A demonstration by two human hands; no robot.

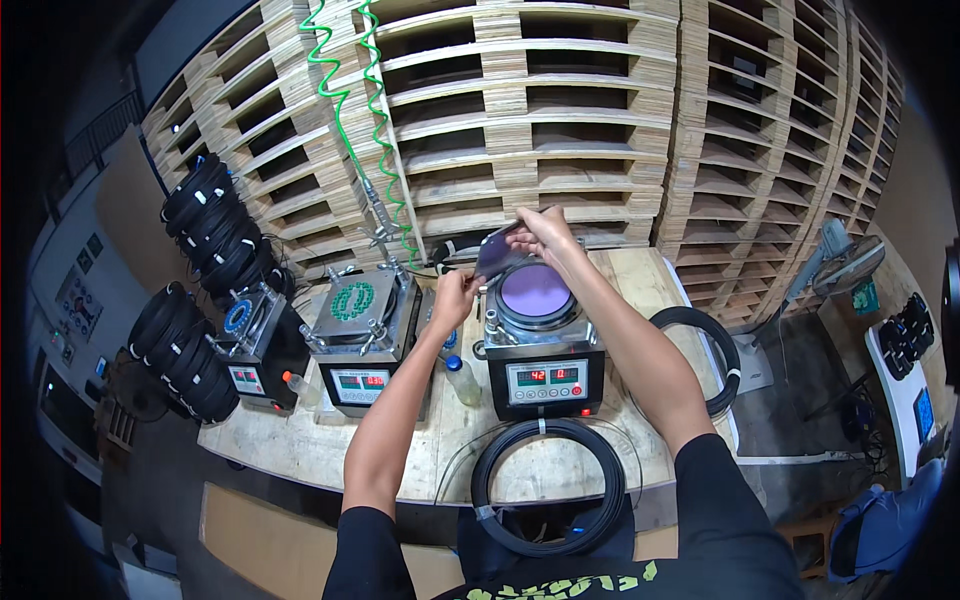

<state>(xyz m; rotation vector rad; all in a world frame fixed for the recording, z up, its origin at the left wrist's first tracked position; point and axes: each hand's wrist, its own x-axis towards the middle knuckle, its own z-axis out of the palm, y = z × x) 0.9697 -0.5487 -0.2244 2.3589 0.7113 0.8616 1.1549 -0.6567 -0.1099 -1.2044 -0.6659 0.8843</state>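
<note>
A thin, dark purplish sheet is held tilted above the back left of a polishing machine. My right hand grips its upper right edge, fingers curled. At its lower left edge, my left hand is closed in a pinch. Below the sheet, a round purple pad lies on the machine's round platen, and the sheet hides some of the area behind it. The machine's front panel has lit red digits and buttons.
Two similar machines with round fixtures stand at left on the wooden table. A blue-capped bottle stands between machines. Black cable coils lie in front and at right. Green air hoses hang before stacked pallets.
</note>
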